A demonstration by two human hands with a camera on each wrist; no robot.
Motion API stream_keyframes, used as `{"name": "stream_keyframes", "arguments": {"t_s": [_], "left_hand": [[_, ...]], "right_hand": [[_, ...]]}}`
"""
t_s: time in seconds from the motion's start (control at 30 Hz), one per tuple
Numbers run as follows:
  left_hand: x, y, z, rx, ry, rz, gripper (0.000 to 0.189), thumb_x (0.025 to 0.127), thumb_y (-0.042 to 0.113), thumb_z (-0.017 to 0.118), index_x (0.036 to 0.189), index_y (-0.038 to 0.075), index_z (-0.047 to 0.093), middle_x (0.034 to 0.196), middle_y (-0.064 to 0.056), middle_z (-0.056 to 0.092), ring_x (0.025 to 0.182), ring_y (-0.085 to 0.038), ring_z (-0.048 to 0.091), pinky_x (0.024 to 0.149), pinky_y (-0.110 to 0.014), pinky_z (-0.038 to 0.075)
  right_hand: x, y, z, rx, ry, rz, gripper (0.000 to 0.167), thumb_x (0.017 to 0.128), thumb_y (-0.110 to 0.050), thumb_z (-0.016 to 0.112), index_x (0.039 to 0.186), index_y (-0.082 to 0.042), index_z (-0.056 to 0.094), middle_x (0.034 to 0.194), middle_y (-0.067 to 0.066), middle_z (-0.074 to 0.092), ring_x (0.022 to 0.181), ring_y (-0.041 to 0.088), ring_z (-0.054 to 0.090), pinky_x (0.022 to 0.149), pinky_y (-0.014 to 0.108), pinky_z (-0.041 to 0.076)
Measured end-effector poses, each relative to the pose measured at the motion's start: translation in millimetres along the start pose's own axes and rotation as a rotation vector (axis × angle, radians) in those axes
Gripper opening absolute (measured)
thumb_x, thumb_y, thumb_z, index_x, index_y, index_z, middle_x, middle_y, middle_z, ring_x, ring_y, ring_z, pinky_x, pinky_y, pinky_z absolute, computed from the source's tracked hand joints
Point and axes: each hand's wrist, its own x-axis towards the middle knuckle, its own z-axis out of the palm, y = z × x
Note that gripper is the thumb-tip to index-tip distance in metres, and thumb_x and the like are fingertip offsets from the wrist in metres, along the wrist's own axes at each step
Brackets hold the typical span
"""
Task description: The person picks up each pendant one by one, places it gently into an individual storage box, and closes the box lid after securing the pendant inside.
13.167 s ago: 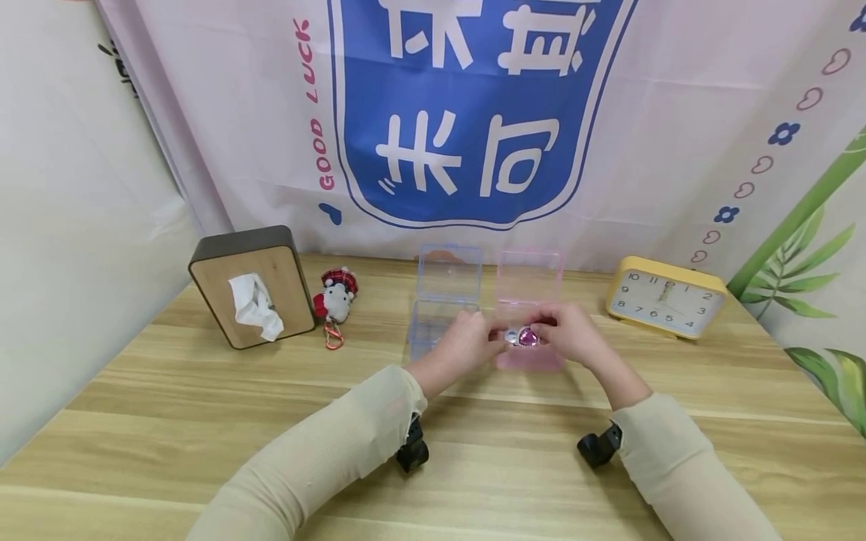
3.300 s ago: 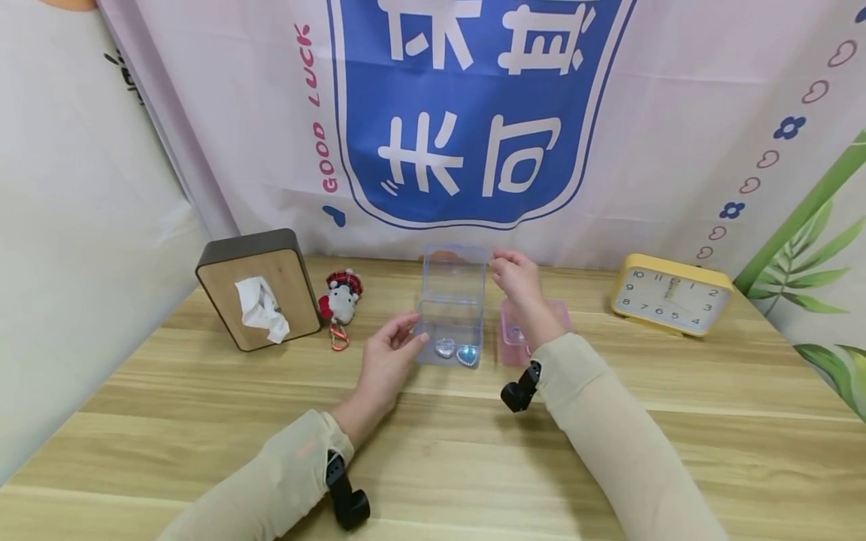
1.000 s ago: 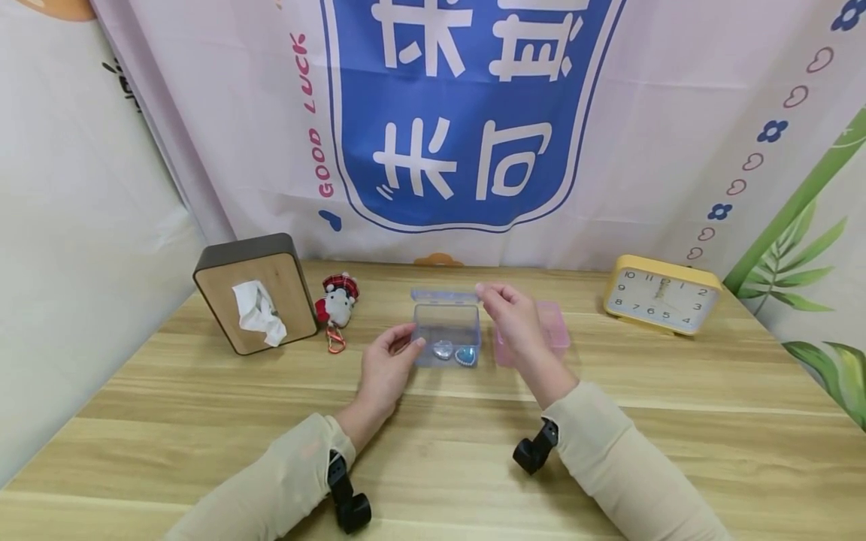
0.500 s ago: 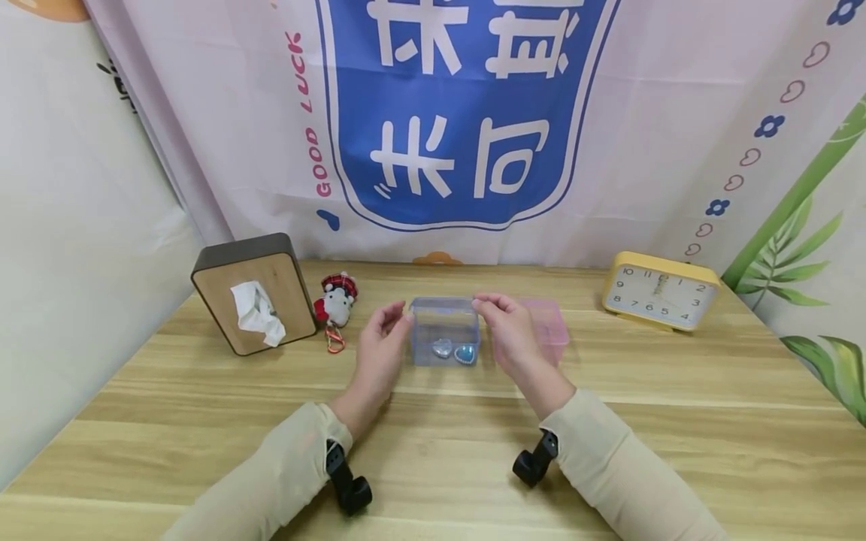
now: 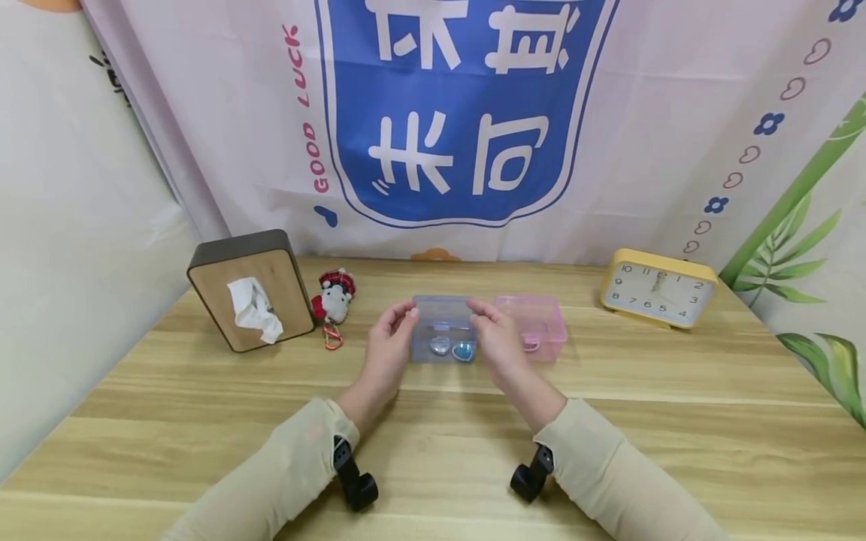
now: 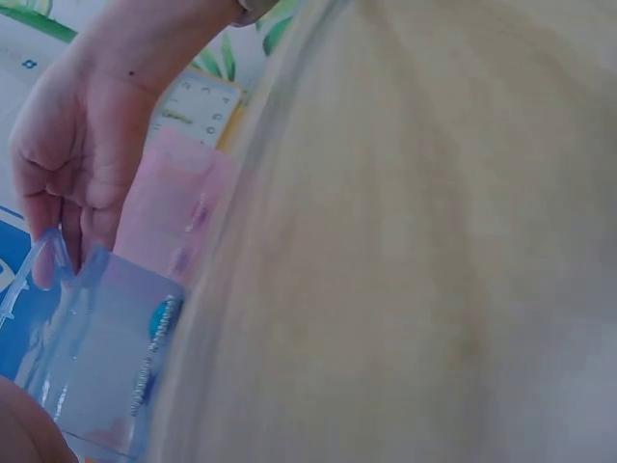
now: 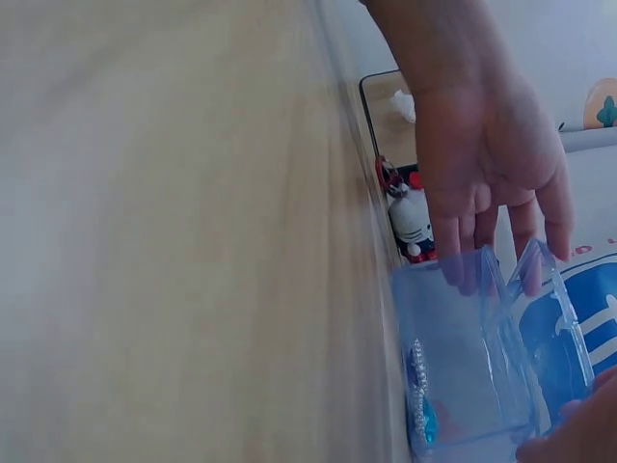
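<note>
A see-through blue plastic box (image 5: 426, 353) stands on the table, its hinged lid (image 7: 569, 323) tilted partway down in both wrist views. My left hand (image 5: 384, 349) holds the lid's left side by thumb and fingers, some fingers lying along the box wall. On the opposite side my right hand (image 5: 502, 346) holds the lid's right corner. Inside the box lie a clear gem (image 5: 440, 346) and a blue heart gem (image 5: 463, 352) with a beaded rim. Beside my right hand is a lidded pink box (image 5: 548, 327), partly hidden, with a beaded piece (image 5: 531, 346) showing inside.
A tissue box (image 5: 250, 293) stands at the left, with a plush keychain (image 5: 334, 297) and its orange carabiner (image 5: 332, 336) beside it. A yellow clock (image 5: 659, 289) is at the back right. Behind the wooden table (image 5: 433, 451) hangs a printed cloth (image 5: 433, 150).
Earlier both hands were at gems over the pink box, whose lid then stood up; that lid is now down. Since then the blue lid has swung forward and down, and my left hand has joined it.
</note>
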Motion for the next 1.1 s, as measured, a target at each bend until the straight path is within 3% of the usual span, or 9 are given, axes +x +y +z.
{"name": "stream_keyframes", "arguments": {"t_s": [0.23,0.57,1.1], "left_hand": [[-6.3,-7.7,1.2,-0.018,-0.019,0.026,0.033,0.092,0.008,0.053,0.123,-0.002,0.051,0.131,-0.018,0.05,0.124,-0.028,0.044,0.108,-0.037,0.034],[-9.1,-13.6,3.1,-0.039,-0.045,-0.007,0.036,0.092,0.005,0.053,0.127,-0.001,0.047,0.143,-0.016,0.038,0.136,-0.026,0.029,0.114,-0.036,0.022],[-13.2,-25.6,1.0,-0.104,-0.031,-0.012,0.04,0.091,0.002,0.051,0.13,0.003,0.042,0.147,-0.014,0.034,0.137,-0.023,0.029,0.112,-0.035,0.026]], "right_hand": [[-5.9,6,1,-0.002,-0.028,0.029,0.044,0.091,0.0,0.041,0.135,0.003,0.041,0.146,0.019,0.032,0.138,0.033,0.023,0.115,0.043,0.017],[-7.8,14,1,-0.008,-0.02,0.031,0.047,0.089,0.004,0.041,0.136,0.003,0.04,0.147,0.021,0.029,0.138,0.033,0.023,0.114,0.041,0.018],[-9.8,31,11,-0.009,-0.009,-0.026,0.047,0.091,-0.001,0.04,0.138,-0.004,0.04,0.148,0.012,0.032,0.139,0.028,0.021,0.115,0.043,0.016]]}}
